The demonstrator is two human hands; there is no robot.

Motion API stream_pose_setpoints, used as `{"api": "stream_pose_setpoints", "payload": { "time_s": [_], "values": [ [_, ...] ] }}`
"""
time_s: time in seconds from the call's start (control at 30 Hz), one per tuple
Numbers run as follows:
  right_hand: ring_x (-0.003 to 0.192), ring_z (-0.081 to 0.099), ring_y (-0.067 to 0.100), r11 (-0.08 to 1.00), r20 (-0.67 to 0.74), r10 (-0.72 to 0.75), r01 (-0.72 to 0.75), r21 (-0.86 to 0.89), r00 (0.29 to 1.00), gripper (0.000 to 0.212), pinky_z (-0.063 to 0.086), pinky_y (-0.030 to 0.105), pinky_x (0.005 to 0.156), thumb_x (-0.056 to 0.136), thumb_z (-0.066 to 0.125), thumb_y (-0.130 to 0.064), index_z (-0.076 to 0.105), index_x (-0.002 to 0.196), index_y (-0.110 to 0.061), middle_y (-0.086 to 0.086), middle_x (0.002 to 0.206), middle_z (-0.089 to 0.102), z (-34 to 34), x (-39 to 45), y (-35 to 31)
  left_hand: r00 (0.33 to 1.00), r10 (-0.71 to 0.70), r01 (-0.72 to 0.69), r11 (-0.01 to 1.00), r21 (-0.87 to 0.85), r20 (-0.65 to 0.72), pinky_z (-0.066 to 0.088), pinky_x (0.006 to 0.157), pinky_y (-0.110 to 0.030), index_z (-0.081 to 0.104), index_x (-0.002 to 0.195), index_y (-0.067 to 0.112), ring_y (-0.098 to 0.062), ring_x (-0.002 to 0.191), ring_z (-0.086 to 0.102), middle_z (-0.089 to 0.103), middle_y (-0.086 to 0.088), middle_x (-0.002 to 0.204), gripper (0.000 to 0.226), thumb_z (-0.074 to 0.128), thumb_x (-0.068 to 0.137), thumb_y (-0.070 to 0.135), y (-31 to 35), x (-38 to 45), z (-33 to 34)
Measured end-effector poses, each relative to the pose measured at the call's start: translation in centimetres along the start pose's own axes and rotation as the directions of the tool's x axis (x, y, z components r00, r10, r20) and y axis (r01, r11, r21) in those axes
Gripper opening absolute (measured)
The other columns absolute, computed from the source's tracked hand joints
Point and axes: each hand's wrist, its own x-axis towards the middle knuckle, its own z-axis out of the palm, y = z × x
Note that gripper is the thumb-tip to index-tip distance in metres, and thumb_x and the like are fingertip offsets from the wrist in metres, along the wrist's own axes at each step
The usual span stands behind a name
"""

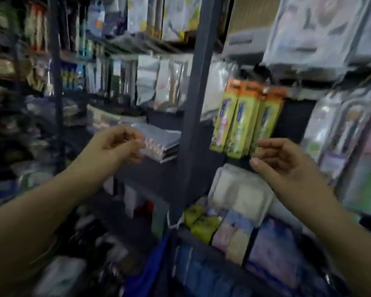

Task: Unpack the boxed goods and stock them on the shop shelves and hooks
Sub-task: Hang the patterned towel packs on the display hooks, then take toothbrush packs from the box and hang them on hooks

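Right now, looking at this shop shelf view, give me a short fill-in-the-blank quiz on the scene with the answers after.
1. The hanging green packs have ____ tops.
2. The dark upright shelf post stands ____ the two hands.
3. The right hand is just below the ____ packs.
4. The left hand is in front of a flat ____ packet stack.

Missing words: orange; between; green; silvery

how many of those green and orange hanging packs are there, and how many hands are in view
green and orange hanging packs: 3, side by side right of the dark shelf post
hands: 2, left hand and right hand, both with fingers loosely curled and nothing clearly held; the picture is blurred
total: 5
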Motion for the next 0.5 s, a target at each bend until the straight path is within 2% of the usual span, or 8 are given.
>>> {"api": "stream_pose_setpoints", "payload": {
  "time_s": [0.07, 0.13, 0.2, 0.3, 0.37, 0.43, 0.5],
  "values": [
    [0.078, 0.062, -0.004, 0.988, 0.071, 0.143, -0.147, 0.052, 0.987, 0.022, 0.049, 0.011, 0.07, 0.085, 0.066, -0.013, 0.058, 0.098, -0.029, -0.012, 0.08, 0.066, 4.4, -5.0, 3.3, 0.984, -0.174, 0.174, 0.985, -0.005, -0.032, 0.058, 0.07, -0.026, 0.068, 0.079, 0.02, -0.018, 0.074, 0.064, 0.065, -0.01, 0.082, 0.016, 0.063, 0.089, 0.009, -5.6, -5.5, -1.5],
    [0.072, 0.061, -0.005, 0.955, 0.113, 0.277, -0.287, 0.079, 0.954, 0.026, 0.047, 0.007, 0.067, 0.084, 0.066, -0.002, 0.058, 0.094, -0.025, -0.011, 0.075, 0.068, 8.7, -10.1, 6.7, 0.933, -0.358, 0.358, 0.934, 0.006, -0.04, 0.056, 0.072, -0.025, 0.064, 0.09, 0.01, -0.02, 0.08, 0.062, 0.063, -0.012, 0.087, 0.009, 0.056, 0.092, 0.007, -10.9, -11.1, -2.9],
    [0.071, 0.061, -0.003, 0.902, 0.199, 0.411, -0.428, 0.052, 0.89, 0.024, 0.046, 0.008, 0.067, 0.083, 0.066, -0.002, 0.058, 0.095, -0.021, -0.009, 0.076, 0.066, 12.5, -15.4, 9.5, 0.861, -0.508, 0.509, 0.859, 0.048, -0.034, 0.052, 0.069, -0.019, 0.061, 0.096, 0.001, -0.02, 0.08, 0.061, 0.063, -0.012, 0.086, 0.008, 0.055, 0.093, 0.006, -15.4, -16.8, -3.9],
    [0.064, 0.058, -0.005, 0.784, 0.307, 0.584, -0.62, 0.027, 0.752, 0.022, 0.046, 0.013, 0.065, 0.085, 0.065, -0.001, 0.058, 0.102, -0.013, 0.001, 0.081, 0.062, 16.9, -23.0, 12.4, 0.748, -0.66, 0.664, 0.746, 0.055, -0.073, 0.045, 0.058, -0.008, 0.061, 0.086, 0.01, 0.0, 0.063, 0.059, 0.064, 0.004, 0.07, 0.014, 0.056, 0.091, -0.002, -20.5, -25.1, -4.6],
    [0.062, 0.057, -0.004, 0.705, 0.362, 0.667, -0.709, -0.021, 0.652, 0.023, 0.046, 0.012, 0.064, 0.085, 0.065, 0.001, 0.058, 0.099, -0.015, 0.005, 0.079, 0.061, 19.1, -27.9, 13.8, 0.643, -0.758, 0.764, 0.644, 0.03, -0.109, 0.043, 0.053, -0.006, 0.058, 0.083, 0.011, 0.006, 0.052, 0.057, 0.063, 0.006, 0.065, 0.018, 0.054, 0.091, -0.005, -23.0, -30.2, -4.3],
    [0.067, 0.06, 0.005, 0.631, 0.388, 0.734, -0.771, -0.084, 0.558, 0.026, 0.047, 0.019, 0.068, 0.084, 0.067, -0.001, 0.058, 0.096, -0.022, 0.003, 0.077, 0.062, 20.7, -32.4, 15.7, 0.525, -0.843, 0.849, 0.528, 0.013, -0.119, 0.042, 0.048, -0.006, 0.056, 0.08, 0.009, 0.004, 0.048, 0.057, 0.063, 0.008, 0.057, 0.019, 0.053, 0.091, -0.007, -25.2, -34.8, -3.8],
    [0.065, 0.059, 0.007, 0.542, 0.428, 0.79, -0.827, -0.151, 0.439, 0.024, 0.046, 0.023, 0.067, 0.085, 0.067, -0.005, 0.057, 0.096, -0.024, 0.0, 0.072, 0.059, 21.9, -36.6, 17.2, 0.443, -0.892, 0.896, 0.438, 0.068, -0.091, 0.042, 0.047, -0.007, 0.057, 0.082, 0.006, -0.001, 0.049, 0.057, 0.064, 0.004, 0.059, 0.016, 0.054, 0.089, -0.008, -27.1, -38.6, -3.3]
  ]
}}
